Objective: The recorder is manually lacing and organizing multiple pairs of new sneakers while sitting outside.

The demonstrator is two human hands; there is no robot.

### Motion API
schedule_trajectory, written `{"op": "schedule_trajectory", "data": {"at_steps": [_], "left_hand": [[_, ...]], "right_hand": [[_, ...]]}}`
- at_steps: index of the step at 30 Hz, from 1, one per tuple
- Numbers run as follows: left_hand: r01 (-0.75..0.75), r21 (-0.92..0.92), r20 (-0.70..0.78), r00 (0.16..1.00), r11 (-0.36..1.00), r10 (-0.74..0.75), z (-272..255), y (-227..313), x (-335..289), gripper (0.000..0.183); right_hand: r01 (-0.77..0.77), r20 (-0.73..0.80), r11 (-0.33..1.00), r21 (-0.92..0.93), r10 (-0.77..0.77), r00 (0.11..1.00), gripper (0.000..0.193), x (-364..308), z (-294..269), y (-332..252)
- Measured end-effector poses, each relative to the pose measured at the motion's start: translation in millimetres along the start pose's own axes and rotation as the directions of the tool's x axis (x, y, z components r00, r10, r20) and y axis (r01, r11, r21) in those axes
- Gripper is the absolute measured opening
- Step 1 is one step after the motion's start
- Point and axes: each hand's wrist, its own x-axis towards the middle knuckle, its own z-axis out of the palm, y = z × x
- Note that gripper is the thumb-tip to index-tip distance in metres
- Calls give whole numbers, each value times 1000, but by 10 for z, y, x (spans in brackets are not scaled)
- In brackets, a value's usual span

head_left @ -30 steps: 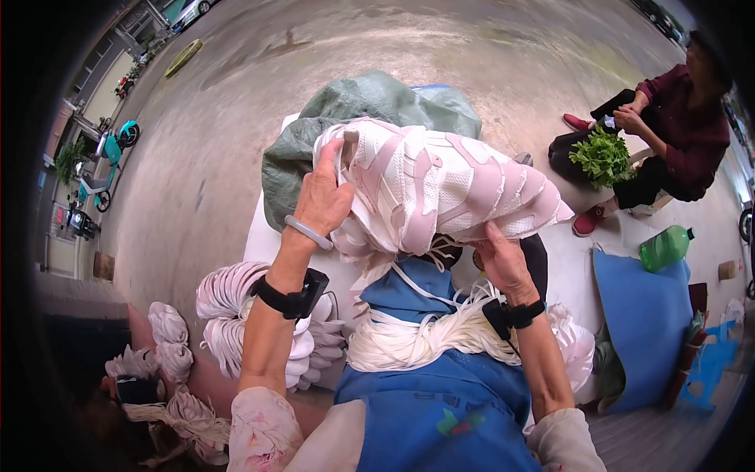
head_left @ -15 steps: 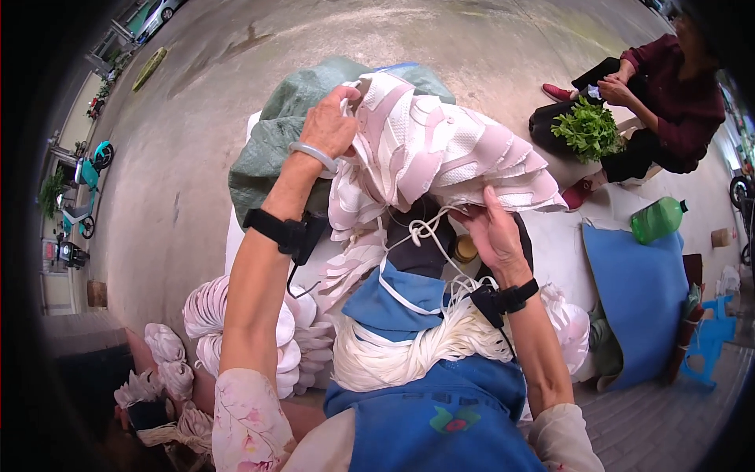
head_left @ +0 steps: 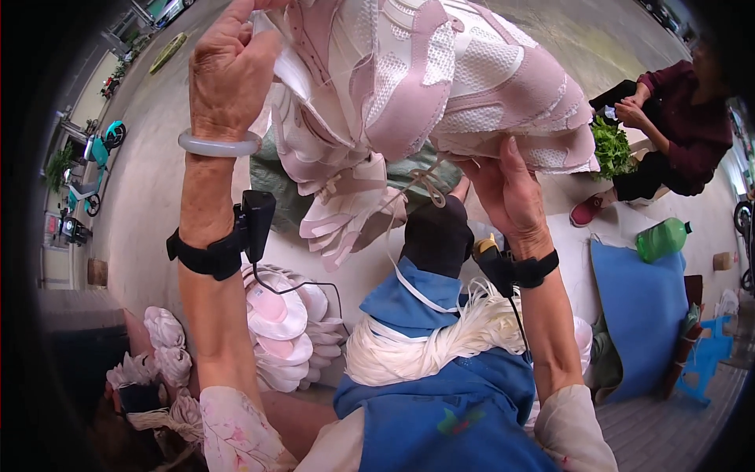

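A thick stack of pink and white shoe uppers (head_left: 487, 86) is held up close in front of me, partly cut off by the top edge. My left hand (head_left: 232, 79), with a pale bangle at the wrist, pinches the stack's left end. At the lower right end, my right hand (head_left: 511, 193) grips the uppers, thumb upright in front and the other fingers hidden underneath. A knotted cream cord (head_left: 425, 187) dangles below the stack beside the right hand. More pink and white uppers (head_left: 350, 212) hang beneath it. Across my lap lies a hank of white cord (head_left: 425, 354) on a blue apron (head_left: 440, 413).
Stacked pink-white shoe pieces (head_left: 279, 322) stand left of my lap, with tied bundles (head_left: 167, 342) farther left. At right are a blue sheet (head_left: 641, 307), a green bottle (head_left: 662, 240) and a blue stool (head_left: 704, 362). A seated person (head_left: 684, 118) is beside leafy greens (head_left: 612, 148).
Both hands have raised the stack of shoe uppers and it is now nearer to me. My left hand has moved up and left; the right has risen slightly.
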Motion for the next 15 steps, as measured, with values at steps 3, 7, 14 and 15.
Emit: {"op": "schedule_trajectory", "data": {"at_steps": [3,7,14,15], "left_hand": [[10,150,-4,1000,989,-9,-17,18,-147,41],[90,42,-12,996,995,-90,225,-54,-442,37],[298,-51,130,948,953,-290,570,-274,-669,26],[296,-59,146,947,953,-285,600,-281,-691,26]], "right_hand": [[38,-1,999,-18,-38,999,39,-66,-12,-76],[-9,-53,998,-58,5,999,40,-232,-200,-66],[-141,-144,979,-145,121,982,48,-411,-545,-19],[-134,-158,980,-147,111,981,48,-445,-596,-11]]}}
